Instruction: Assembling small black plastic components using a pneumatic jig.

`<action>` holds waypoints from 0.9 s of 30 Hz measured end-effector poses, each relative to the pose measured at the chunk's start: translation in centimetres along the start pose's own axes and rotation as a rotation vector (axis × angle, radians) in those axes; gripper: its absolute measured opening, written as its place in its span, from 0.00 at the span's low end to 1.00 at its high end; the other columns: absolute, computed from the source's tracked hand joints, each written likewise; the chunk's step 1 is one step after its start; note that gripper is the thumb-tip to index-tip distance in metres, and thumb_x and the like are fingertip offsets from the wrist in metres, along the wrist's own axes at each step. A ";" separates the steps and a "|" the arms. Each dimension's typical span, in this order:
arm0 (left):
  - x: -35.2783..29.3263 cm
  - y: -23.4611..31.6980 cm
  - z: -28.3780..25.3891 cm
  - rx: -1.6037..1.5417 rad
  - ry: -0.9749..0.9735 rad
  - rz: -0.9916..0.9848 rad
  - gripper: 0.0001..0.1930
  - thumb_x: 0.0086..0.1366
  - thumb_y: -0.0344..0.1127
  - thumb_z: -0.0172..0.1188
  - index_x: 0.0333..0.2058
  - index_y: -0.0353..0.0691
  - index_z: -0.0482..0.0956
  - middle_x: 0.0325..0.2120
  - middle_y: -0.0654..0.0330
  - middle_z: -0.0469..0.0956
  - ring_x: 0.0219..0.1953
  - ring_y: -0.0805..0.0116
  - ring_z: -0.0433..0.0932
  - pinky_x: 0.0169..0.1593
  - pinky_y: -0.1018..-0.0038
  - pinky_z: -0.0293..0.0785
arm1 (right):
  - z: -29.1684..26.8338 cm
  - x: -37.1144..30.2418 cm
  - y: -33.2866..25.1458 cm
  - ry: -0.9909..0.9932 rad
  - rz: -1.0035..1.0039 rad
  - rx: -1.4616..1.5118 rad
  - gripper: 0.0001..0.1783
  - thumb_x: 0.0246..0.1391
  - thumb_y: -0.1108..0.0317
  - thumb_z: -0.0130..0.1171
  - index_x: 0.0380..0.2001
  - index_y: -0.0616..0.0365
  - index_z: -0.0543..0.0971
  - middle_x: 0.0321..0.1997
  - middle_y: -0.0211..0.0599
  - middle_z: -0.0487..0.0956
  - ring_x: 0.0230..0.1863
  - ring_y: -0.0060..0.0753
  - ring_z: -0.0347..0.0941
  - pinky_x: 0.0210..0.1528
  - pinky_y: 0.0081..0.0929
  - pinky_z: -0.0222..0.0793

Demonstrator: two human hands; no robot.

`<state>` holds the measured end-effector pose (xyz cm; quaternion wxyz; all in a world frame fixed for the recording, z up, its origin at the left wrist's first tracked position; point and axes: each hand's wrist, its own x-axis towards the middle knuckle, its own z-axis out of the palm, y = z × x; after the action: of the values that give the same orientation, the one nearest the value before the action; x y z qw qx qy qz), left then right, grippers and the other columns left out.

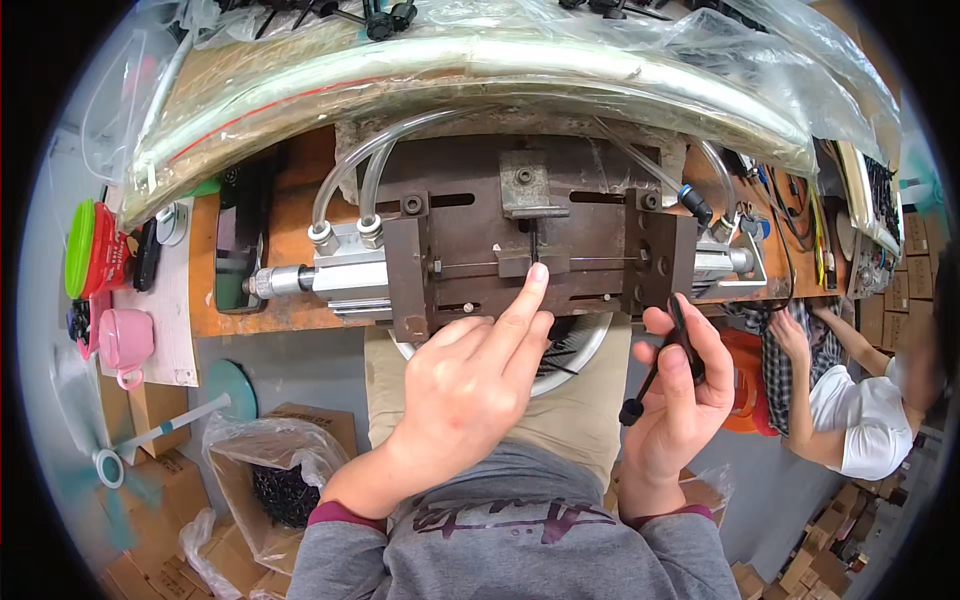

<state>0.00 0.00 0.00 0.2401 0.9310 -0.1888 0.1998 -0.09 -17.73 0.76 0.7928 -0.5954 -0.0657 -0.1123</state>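
My left hand [465, 385] reaches over a dark metal fixture [460, 225], its index finger stretched out and the other fingers loosely bent. That fingertip touches the near end of a thin black piece [533, 240] at the small central block, below a bolted metal bracket [525, 185]. To the right of the fixture, my right hand [685, 405] grips a black plastic part with a slim stem and a round knob [631, 411]. Its upper end lies among my fingers, partly hidden. Thin metal rods run from both side blocks toward the centre.
Air cylinders with clear hoses [345, 170] flank the fixture on the wooden bench [260, 322]. A plastic-covered roll [480, 62] crosses behind. A pink cup [127, 338] stands left. Below left sits a lined box of black parts [290, 492]. Another person [850, 410] works at right.
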 end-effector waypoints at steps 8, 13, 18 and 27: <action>-0.2 0.5 -1.4 -0.118 0.028 0.023 0.15 0.46 0.33 0.72 0.35 0.40 0.83 0.41 0.57 0.82 0.26 0.74 0.79 0.26 0.76 0.70 | 1.5 0.3 0.0 0.106 0.034 0.134 0.15 0.57 0.81 0.53 0.49 0.66 0.75 0.55 0.53 0.72 0.52 0.48 0.75 0.46 0.32 0.81; -0.5 1.9 -1.2 -0.391 0.115 0.246 0.16 0.48 0.33 0.71 0.38 0.38 0.83 0.33 0.60 0.82 0.24 0.71 0.79 0.26 0.78 0.75 | 2.7 0.0 -0.1 0.024 0.144 0.206 0.16 0.58 0.81 0.52 0.50 0.68 0.74 0.56 0.52 0.72 0.53 0.48 0.74 0.48 0.32 0.80; -0.8 1.8 -1.7 -0.482 0.066 0.205 0.17 0.45 0.27 0.71 0.38 0.36 0.83 0.33 0.59 0.80 0.26 0.69 0.80 0.28 0.76 0.77 | 3.1 0.8 0.8 0.050 0.003 0.241 0.16 0.61 0.79 0.50 0.52 0.72 0.72 0.53 0.56 0.75 0.51 0.49 0.76 0.50 0.35 0.78; -0.8 0.2 -0.4 -0.125 0.039 0.014 0.17 0.45 0.26 0.69 0.37 0.34 0.81 0.49 0.50 0.77 0.37 0.61 0.80 0.38 0.71 0.79 | -0.3 0.5 0.1 0.092 0.029 -0.019 0.18 0.66 0.69 0.46 0.55 0.66 0.69 0.26 0.41 0.79 0.21 0.29 0.75 0.24 0.18 0.66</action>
<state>-0.87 0.22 0.07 0.2999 0.9088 -0.2030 0.2073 0.42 -17.99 0.68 0.7909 -0.5979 -0.0194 -0.1286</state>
